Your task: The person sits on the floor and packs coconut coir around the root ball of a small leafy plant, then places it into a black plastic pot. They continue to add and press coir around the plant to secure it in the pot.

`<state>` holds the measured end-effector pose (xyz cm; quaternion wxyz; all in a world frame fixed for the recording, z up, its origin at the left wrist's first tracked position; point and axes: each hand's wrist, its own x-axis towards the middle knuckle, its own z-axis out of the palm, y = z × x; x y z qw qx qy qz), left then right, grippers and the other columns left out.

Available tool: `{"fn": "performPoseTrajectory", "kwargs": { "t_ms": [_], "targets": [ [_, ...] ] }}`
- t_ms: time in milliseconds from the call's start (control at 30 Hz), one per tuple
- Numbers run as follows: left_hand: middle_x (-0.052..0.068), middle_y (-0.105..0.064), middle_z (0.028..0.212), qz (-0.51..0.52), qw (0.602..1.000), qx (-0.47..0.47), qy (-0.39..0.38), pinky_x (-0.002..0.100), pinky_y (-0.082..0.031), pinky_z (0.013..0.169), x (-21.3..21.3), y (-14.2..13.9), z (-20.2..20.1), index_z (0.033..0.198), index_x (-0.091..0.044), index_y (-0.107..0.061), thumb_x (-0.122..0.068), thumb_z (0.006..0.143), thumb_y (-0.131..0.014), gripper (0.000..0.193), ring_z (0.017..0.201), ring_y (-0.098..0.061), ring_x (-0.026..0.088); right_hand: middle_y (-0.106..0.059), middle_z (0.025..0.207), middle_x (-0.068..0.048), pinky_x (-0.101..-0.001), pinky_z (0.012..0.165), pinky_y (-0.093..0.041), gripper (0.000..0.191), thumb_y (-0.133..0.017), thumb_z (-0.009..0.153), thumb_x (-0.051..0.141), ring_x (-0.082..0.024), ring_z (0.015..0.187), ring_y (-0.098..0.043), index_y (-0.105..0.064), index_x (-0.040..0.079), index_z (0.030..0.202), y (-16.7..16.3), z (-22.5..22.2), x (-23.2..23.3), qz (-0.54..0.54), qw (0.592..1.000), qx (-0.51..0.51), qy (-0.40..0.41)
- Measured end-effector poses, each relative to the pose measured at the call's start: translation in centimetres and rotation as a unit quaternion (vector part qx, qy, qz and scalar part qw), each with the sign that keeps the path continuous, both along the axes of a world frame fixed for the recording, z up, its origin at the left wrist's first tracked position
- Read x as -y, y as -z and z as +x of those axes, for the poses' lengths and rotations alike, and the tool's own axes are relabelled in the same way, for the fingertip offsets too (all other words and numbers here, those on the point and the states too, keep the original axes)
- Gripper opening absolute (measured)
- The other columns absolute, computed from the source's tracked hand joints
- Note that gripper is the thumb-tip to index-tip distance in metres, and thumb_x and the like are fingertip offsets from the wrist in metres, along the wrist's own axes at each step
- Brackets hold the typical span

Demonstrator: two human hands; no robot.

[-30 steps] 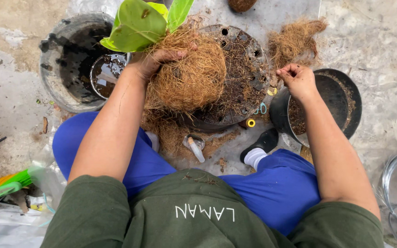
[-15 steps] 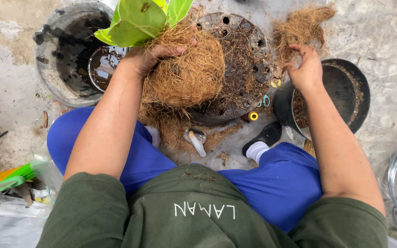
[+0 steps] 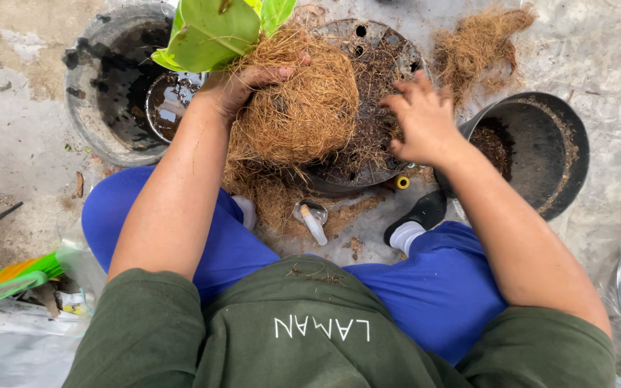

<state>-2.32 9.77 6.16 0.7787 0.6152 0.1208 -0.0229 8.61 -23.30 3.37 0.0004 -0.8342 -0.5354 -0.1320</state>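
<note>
Over the tray [image 3: 389, 43], the left hand [image 3: 235, 86] grips the fibre ball [image 3: 300, 108] under the leaves [image 3: 213, 32]. Beside it, the right hand [image 3: 422, 118], fingers spread and holding nothing, presses the loose fibre near the black pot [image 3: 540, 151].

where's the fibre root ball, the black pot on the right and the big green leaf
fibre root ball [image 3: 303, 108], head view, middle of the brown fibre mass
black pot [image 3: 540, 154], head view, inner wall
green leaf [image 3: 213, 32], head view, middle of the blade
</note>
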Motion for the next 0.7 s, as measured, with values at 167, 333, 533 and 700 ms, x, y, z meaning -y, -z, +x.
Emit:
{"fn": "performPoseTrajectory", "kwargs": {
  "t_ms": [167,333,533,700],
  "targets": [
    [0.007,-0.077,0.118,-0.039,0.999,-0.010,0.008,0.036,-0.062,0.094,0.2,0.0,0.2,0.126,-0.006,-0.071,-0.022,0.075,-0.085,0.055,0.107,-0.073,0.021,-0.059,0.128,-0.025,-0.0472,0.108,-0.050,0.044,-0.075,0.087,0.020,-0.040,0.119,-0.058,-0.057,-0.003,0.121,2.5,-2.1,-2.2,0.105,0.923,-0.352,-0.116],
    [0.006,-0.073,0.125,-0.050,0.997,0.023,0.061,0.036,-0.057,0.101,-0.5,0.9,0.8,0.127,-0.006,-0.071,-0.027,0.085,-0.079,0.047,0.114,-0.068,0.020,-0.057,0.084,-0.001,-0.0276,0.072,-0.048,0.030,-0.055,0.109,0.029,-0.011,0.077,-0.052,-0.058,0.005,0.091,6.2,-2.6,-1.4,0.112,0.643,-0.756,0.051],
    [0.006,-0.073,0.130,-0.020,0.998,0.041,0.045,0.036,-0.052,0.109,-0.6,2.0,1.2,0.127,-0.008,-0.072,-0.030,0.085,-0.078,0.048,0.121,-0.067,0.019,-0.057,0.076,0.002,-0.0268,0.068,-0.041,0.032,-0.057,0.108,0.027,-0.009,0.073,-0.048,-0.062,0.005,0.085,7.4,-3.0,-0.3,0.051,0.657,-0.752,0.033],
    [0.006,-0.072,0.128,0.014,1.000,0.019,-0.003,0.035,-0.053,0.106,0.4,2.6,1.8,0.127,-0.010,-0.071,-0.032,0.080,-0.083,0.053,0.120,-0.067,0.018,-0.070,0.083,0.003,-0.0242,0.082,-0.051,0.025,-0.061,0.100,0.027,-0.007,0.081,-0.063,-0.070,0.007,0.090,5.4,-6.4,-2.1,-0.068,0.643,-0.761,-0.054]
  ]
}}
